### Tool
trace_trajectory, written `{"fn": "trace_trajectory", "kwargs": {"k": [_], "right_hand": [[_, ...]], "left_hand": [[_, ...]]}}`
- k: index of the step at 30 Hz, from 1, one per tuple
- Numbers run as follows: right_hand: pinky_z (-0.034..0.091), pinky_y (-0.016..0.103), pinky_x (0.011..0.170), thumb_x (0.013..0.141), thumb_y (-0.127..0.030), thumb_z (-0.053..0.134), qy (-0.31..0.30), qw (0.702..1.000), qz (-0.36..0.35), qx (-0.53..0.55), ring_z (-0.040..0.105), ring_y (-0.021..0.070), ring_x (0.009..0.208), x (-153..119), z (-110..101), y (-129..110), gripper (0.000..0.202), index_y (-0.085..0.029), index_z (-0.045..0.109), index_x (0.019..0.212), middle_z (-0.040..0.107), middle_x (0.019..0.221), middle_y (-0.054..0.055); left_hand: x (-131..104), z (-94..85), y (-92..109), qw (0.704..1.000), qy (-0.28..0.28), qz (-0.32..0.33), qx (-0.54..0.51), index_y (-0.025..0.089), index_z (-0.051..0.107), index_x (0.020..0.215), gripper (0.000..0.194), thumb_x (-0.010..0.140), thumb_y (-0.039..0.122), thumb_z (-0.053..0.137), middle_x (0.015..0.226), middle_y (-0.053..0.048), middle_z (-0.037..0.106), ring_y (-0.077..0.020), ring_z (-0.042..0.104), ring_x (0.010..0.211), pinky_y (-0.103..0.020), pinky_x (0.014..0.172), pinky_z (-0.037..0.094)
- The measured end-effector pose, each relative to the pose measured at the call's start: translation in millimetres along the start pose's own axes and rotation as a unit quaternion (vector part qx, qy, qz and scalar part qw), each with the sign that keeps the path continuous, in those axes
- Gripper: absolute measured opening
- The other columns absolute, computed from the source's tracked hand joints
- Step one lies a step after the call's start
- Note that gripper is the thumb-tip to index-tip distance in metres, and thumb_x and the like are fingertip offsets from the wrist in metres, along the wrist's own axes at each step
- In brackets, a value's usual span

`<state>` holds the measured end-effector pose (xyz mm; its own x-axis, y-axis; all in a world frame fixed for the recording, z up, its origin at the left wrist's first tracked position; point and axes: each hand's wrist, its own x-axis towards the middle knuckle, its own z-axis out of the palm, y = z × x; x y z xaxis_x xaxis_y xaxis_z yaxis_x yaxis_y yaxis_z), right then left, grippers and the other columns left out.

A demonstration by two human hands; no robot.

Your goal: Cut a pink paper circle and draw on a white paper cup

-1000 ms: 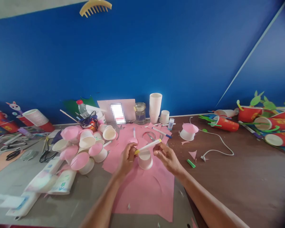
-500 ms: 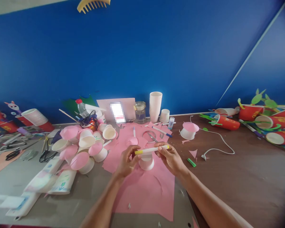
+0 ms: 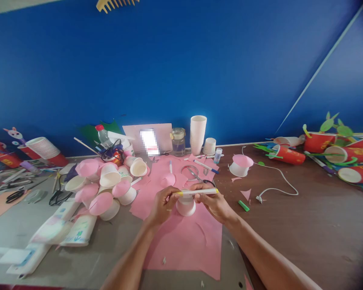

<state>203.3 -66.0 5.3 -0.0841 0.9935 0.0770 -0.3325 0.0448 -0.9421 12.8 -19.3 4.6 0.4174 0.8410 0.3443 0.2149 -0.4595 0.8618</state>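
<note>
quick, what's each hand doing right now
Left hand: closed on the yellow end of the white marker with yellow ends.
Right hand: closed on the same marker, nearer its other end.

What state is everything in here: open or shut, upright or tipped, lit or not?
Left hand: closed on marker
Right hand: closed on marker
Marker: held roughly level; capping unclear
Center cup: upside down
Tall cup stack: upright, nested
Jar: lid on
Red-capped bottle: closed, tilted
Phone: lit, propped up
Cable: near end unplugged
</note>
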Motion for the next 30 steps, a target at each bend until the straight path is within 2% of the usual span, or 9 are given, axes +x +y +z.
{"fn": "trace_trajectory", "kwargs": {"k": [4,9,11,15,17,22,30], "right_hand": [[0.039,0.029,0.061,0.075,-0.045,0.069,-0.002,1.0,-0.016,-0.005,0.05,0.015,0.063,0.4,-2.0,2.8,0.029,-0.02,0.069,0.091,0.056,0.063,0.0],[0.038,0.03,0.061,0.078,-0.046,0.066,0.0,0.998,-0.053,0.019,0.049,0.0141,0.06,1.9,-1.0,1.8,0.027,-0.021,0.069,0.087,0.054,0.06,-0.001],[0.038,0.03,0.06,0.077,-0.047,0.067,0.003,0.998,-0.051,0.02,0.049,0.0143,0.059,2.0,0.0,0.5,0.028,-0.02,0.069,0.086,0.054,0.059,-0.002],[0.038,0.029,0.06,0.078,-0.045,0.066,0.001,0.999,-0.04,0.02,0.051,0.0146,0.059,1.4,1.7,-1.8,0.026,-0.021,0.068,0.084,0.056,0.058,-0.001],[0.039,0.029,0.059,0.078,-0.044,0.067,0.003,0.999,-0.041,0.025,0.052,0.0146,0.059,1.2,2.0,-2.2,0.024,-0.021,0.068,0.084,0.057,0.058,-0.001],[0.039,0.029,0.057,0.078,-0.045,0.066,0.011,0.999,-0.047,0.009,0.053,0.0148,0.057,0.3,2.0,-2.4,0.026,-0.02,0.068,0.083,0.059,0.058,0.0],[0.037,0.027,0.055,0.082,-0.038,0.064,0.002,0.998,-0.067,0.016,0.053,0.0131,0.055,-3.8,1.2,-5.6,0.019,-0.02,0.069,0.084,0.061,0.055,-0.001]], "left_hand": [[-2.2,-0.7,0.6,0.998,-0.018,0.032,0.045,0.017,0.063,0.093,0.02,0.084,0.034,0.056,0.077,-0.003,0.063,-0.0119,0.052,0.062,-0.023,0.058,0.04],[-2.7,-0.9,-2.1,0.984,-0.024,0.109,0.14,0.018,0.061,0.091,0.02,0.091,0.03,0.045,0.073,-0.003,0.061,-0.0122,0.052,0.061,-0.023,0.057,0.039],[-1.6,-2.0,-4.1,0.967,-0.021,0.156,0.198,0.018,0.06,0.089,0.024,0.093,0.031,0.04,0.071,-0.004,0.061,-0.0137,0.052,0.062,-0.025,0.058,0.039],[1.7,-6.4,-7.8,0.909,-0.004,0.246,0.336,0.018,0.056,0.085,0.029,0.095,0.032,0.033,0.067,-0.004,0.059,-0.0161,0.049,0.06,-0.029,0.06,0.036],[3.0,-7.8,-8.4,0.887,-0.001,0.277,0.369,0.018,0.054,0.085,0.027,0.095,0.032,0.033,0.067,-0.005,0.058,-0.0165,0.048,0.059,-0.03,0.061,0.035],[4.2,-6.3,-4.6,0.881,0.018,0.297,0.367,0.018,0.05,0.081,0.03,0.096,0.03,0.028,0.063,-0.003,0.054,-0.0158,0.043,0.055,-0.029,0.058,0.034],[5.6,-3.5,-0.5,0.868,0.039,0.338,0.361,0.018,0.048,0.079,0.033,0.097,0.033,0.025,0.061,-0.002,0.051,-0.0155,0.04,0.054,-0.029,0.055,0.031]]}}
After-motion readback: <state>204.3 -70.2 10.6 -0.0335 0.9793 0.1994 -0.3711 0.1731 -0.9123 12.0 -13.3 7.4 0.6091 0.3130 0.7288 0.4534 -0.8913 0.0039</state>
